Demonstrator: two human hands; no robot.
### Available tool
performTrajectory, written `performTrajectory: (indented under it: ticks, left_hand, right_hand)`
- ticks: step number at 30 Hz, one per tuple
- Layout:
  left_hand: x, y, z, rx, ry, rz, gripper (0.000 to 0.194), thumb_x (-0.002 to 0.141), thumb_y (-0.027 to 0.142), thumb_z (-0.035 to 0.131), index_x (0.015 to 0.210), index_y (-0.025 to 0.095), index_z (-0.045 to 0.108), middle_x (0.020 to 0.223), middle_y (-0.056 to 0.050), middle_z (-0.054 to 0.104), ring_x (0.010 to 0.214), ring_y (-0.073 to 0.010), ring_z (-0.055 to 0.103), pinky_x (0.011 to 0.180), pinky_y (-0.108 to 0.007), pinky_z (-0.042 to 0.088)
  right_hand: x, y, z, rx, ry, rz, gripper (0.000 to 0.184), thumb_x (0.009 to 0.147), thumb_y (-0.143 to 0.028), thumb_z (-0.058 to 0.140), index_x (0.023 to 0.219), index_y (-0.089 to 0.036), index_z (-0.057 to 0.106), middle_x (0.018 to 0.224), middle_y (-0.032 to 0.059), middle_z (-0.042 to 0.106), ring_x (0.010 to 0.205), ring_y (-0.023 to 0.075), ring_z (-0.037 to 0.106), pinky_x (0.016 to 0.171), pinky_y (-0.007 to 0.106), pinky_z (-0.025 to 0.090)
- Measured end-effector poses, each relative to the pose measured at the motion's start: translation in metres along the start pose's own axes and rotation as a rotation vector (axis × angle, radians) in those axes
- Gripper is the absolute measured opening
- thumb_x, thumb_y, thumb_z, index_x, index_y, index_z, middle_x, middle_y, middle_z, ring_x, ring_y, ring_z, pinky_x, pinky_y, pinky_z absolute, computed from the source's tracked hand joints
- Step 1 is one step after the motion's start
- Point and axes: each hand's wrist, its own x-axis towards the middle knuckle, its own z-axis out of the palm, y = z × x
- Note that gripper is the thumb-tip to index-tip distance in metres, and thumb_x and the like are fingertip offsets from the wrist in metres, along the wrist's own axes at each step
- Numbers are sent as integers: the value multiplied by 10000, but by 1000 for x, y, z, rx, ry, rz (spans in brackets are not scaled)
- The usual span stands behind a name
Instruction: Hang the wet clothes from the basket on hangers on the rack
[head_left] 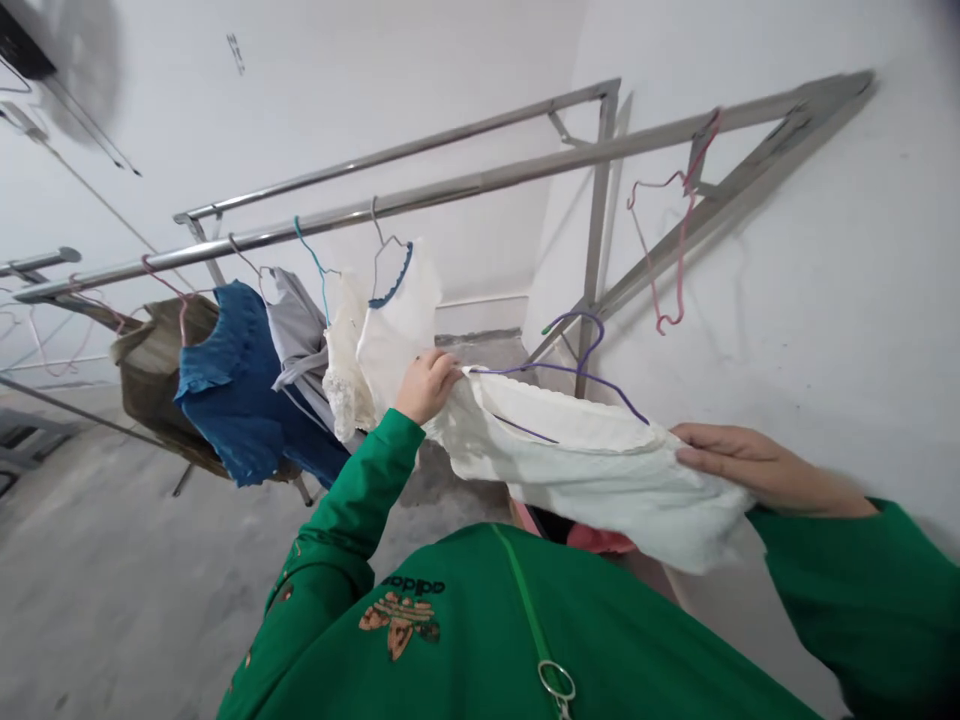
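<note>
Head view shows the white garment (pixel 600 475) held between both hands (pixel 429 385) (pixel 739 462).

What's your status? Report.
Left hand and right hand hold white garment at either end. Purple hanger inside, hook off rail. No obstruction seen; pink hanger apart.

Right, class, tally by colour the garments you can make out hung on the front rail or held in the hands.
Olive: 1 (olive garment)
Blue: 1 (ruffled blue garment)
Grey: 1 (grey garment)
White or cream: 3 (lace-trimmed garment, blue-trimmed garment, held garment)
Total: 6
</note>
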Motion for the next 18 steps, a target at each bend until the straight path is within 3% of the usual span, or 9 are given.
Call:
performTrajectory:
  ticks: [2, 4, 7, 10, 13, 16, 18]
  left_hand:
    - [-3, 2, 1, -14, 133, -21, 340, 962, 371, 415, 1175, 135, 535, 1133, -177, 558, 1080, -249, 564, 918, -387, 479]
    - [-13, 5, 2, -27, 246, -53, 343, 958, 330, 428, 1245, 149, 477, 1182, -177, 529, 1134, -249, 540, 970, -404, 465]
    - [-38, 16, 6, -49, 313, -96, 310, 942, 256, 451, 1243, 182, 460, 1170, -156, 531, 1127, -236, 546, 975, -403, 474]
    - [-71, 31, 20, -112, 230, -129, 276, 922, 207, 460, 1198, 196, 473, 1141, -139, 539, 1093, -225, 569, 938, -384, 505]
    - [-98, 45, 36, -210, 93, -161, 246, 905, 165, 449, 1147, 200, 482, 1125, -116, 539, 970, -179, 609, 864, -340, 541]
    - [-112, 54, 43, -273, 26, -190, 225, 896, 146, 444, 1108, 206, 490, 1113, -97, 539, 861, -141, 611, 821, -316, 552]
    - [-117, 56, 42, -278, 4, -199, 220, 893, 142, 443, 1096, 207, 496, 1116, -98, 539, 867, -143, 608, 831, -322, 551]
  right_hand:
    - [-7, -5, -4, 213, -41, 106, 267, 577, -573, 748, 706, -346, 693, 781, 107, 690, 789, 317, 700, 694, 402, 585]
    - [-10, -12, -7, 347, 25, 157, 256, 526, -476, 802, 718, -348, 690, 797, 99, 690, 809, 325, 698, 684, 405, 582]
    - [-3, -29, -6, 380, 128, 124, 287, 499, -417, 822, 725, -311, 679, 785, 66, 685, 781, 295, 684, 644, 371, 565]
    - [18, -51, 4, 285, 211, -4, 290, 565, -447, 782, 720, -241, 649, 730, 36, 653, 709, 234, 633, 614, 326, 515]
    - [55, -76, 22, 186, 298, -228, 303, 648, -468, 689, 676, -183, 592, 660, 12, 575, 650, 170, 542, 596, 277, 425]
    - [99, -102, 42, 90, 384, -431, 275, 719, -433, 580, 649, -170, 538, 619, -10, 484, 617, 125, 445, 589, 249, 335]
    - [128, -117, 54, 35, 430, -489, 252, 761, -376, 521, 616, -175, 476, 584, -22, 411, 593, 110, 390, 580, 245, 291]
